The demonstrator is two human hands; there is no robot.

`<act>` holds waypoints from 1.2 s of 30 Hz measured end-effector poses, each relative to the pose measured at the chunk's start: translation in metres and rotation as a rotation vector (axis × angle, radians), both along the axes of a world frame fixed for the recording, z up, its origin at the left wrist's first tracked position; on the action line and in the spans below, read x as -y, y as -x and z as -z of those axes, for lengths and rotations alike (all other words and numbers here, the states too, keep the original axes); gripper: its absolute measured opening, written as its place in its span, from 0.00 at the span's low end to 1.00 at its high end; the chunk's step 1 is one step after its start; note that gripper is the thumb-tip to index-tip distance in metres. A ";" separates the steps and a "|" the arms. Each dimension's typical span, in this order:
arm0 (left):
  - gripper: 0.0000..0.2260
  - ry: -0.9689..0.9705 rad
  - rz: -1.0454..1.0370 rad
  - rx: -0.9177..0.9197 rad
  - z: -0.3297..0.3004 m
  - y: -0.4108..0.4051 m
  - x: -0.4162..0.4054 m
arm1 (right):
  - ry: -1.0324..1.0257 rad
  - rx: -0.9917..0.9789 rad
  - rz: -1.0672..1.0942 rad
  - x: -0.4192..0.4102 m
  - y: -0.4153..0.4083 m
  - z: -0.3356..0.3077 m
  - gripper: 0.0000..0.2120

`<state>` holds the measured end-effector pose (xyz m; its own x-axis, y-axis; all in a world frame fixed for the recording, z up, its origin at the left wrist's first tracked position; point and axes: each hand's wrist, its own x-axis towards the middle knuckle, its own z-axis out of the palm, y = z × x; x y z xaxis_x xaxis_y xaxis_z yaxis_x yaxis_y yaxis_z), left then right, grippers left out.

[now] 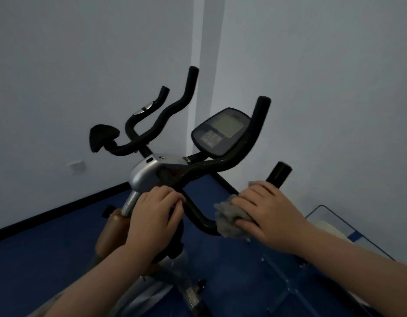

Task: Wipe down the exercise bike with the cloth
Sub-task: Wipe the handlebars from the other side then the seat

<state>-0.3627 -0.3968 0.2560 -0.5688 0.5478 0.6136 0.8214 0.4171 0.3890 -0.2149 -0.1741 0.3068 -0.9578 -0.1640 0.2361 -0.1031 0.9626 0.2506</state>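
Blue floor [49, 252] (black skirting) meets pale walls [323, 76] in a corner.

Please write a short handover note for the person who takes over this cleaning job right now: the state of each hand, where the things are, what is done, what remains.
Left hand: grips the handlebar near the silver stem cover, steadying the exercise bike.
Right hand: holds the grey cloth wrapped around the near right handlebar grip, just below its black end.
Done: cannot be judged from this view; the dark bars show no clear wiped or unwiped areas.
Left: finish this grip, then probably the other bars, the console, the stem cover and the frame below. The seat is out of view.
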 end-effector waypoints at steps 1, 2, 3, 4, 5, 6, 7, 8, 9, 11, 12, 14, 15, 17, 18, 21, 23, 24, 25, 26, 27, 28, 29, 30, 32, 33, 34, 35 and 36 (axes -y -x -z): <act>0.11 -0.033 -0.053 0.010 0.006 0.000 0.006 | 0.007 -0.021 0.049 0.008 -0.002 0.003 0.18; 0.10 -0.088 -0.109 0.051 0.011 0.001 0.010 | 0.005 -0.022 0.106 0.022 0.001 0.009 0.17; 0.10 -0.150 -0.160 0.099 0.016 0.001 0.012 | -0.007 0.003 0.148 0.041 0.010 0.015 0.15; 0.10 -0.200 -0.202 0.136 0.019 0.002 0.012 | -0.018 0.034 0.179 0.059 0.022 0.021 0.12; 0.10 -0.229 -0.232 0.154 0.020 0.003 0.011 | -0.027 0.074 0.227 0.075 0.037 0.024 0.12; 0.10 -0.237 -0.247 0.157 0.021 0.004 0.009 | 0.002 0.129 0.267 0.084 0.054 0.022 0.12; 0.10 -0.236 -0.250 0.156 0.021 0.005 0.008 | 0.029 0.161 0.280 0.088 0.071 0.020 0.13; 0.10 -0.234 -0.247 0.155 0.021 0.005 0.008 | 0.013 0.233 0.244 0.087 0.084 0.020 0.15; 0.09 -0.235 -0.243 0.154 0.021 0.004 0.008 | -0.010 0.313 0.208 0.084 0.093 0.021 0.16; 0.07 -0.242 -0.240 0.165 0.022 0.002 0.010 | -0.033 0.426 0.185 0.079 0.089 0.021 0.17; 0.07 -0.254 -0.245 0.178 0.023 0.002 0.011 | -0.018 0.397 0.191 0.077 0.079 0.022 0.17; 0.08 -0.265 -0.256 0.199 0.022 0.002 0.010 | 0.037 0.331 0.230 0.079 0.061 0.028 0.18; 0.08 -0.261 -0.257 0.201 0.021 0.003 0.009 | 0.058 0.328 0.257 0.080 0.059 0.031 0.20; 0.08 -0.259 -0.250 0.184 0.021 0.004 0.008 | 0.117 0.383 0.311 0.082 0.072 0.027 0.20; 0.08 -0.264 -0.241 0.175 0.020 0.005 0.009 | 0.174 0.415 0.336 0.082 0.085 0.025 0.20; 0.08 -0.298 -0.228 0.185 0.020 0.005 0.010 | 0.400 0.469 0.339 0.083 0.112 0.027 0.19; 0.08 -0.298 -0.220 0.191 0.020 0.003 0.009 | 0.396 0.436 0.313 0.083 0.107 0.029 0.19; 0.08 -0.295 -0.216 0.188 0.019 0.002 0.009 | 0.359 0.394 0.301 0.082 0.098 0.029 0.19; 0.08 -0.293 -0.211 0.181 0.019 0.002 0.010 | 0.302 0.361 0.283 0.080 0.086 0.029 0.19; 0.08 -0.292 -0.204 0.176 0.020 0.003 0.011 | 0.222 0.350 0.256 0.078 0.074 0.029 0.19; 0.08 -0.292 -0.200 0.175 0.020 0.003 0.011 | 0.163 0.353 0.233 0.075 0.066 0.029 0.19; 0.08 -0.293 -0.199 0.175 0.020 0.004 0.011 | 0.134 0.358 0.220 0.073 0.063 0.029 0.19; 0.08 -0.294 -0.201 0.175 0.019 0.005 0.011 | 0.132 0.369 0.226 0.074 0.066 0.028 0.19; 0.08 -0.293 -0.201 0.176 0.019 0.005 0.011 | 0.139 0.381 0.248 0.077 0.074 0.026 0.19; 0.08 -0.289 -0.196 0.172 0.019 0.005 0.010 | 0.235 0.366 0.327 0.087 0.096 0.026 0.20; 0.09 -0.286 -0.194 0.174 0.019 0.005 0.011 | 0.313 0.336 0.353 0.093 0.102 0.027 0.20; 0.09 -0.286 -0.193 0.176 0.019 0.004 0.011 | 0.354 0.303 0.370 0.096 0.104 0.030 0.20; 0.09 -0.287 -0.192 0.179 0.020 0.003 0.011 | 0.319 0.266 0.370 0.098 0.100 0.031 0.20; 0.09 -0.285 -0.189 0.180 0.020 0.003 0.012 | 0.240 0.227 0.358 0.097 0.090 0.032 0.20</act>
<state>-0.3656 -0.4084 0.2357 -0.7561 0.2448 0.6069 0.6481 0.4089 0.6425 -0.3047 -0.2708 0.2746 -0.9757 0.2192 0.0057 0.2193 0.9753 0.0263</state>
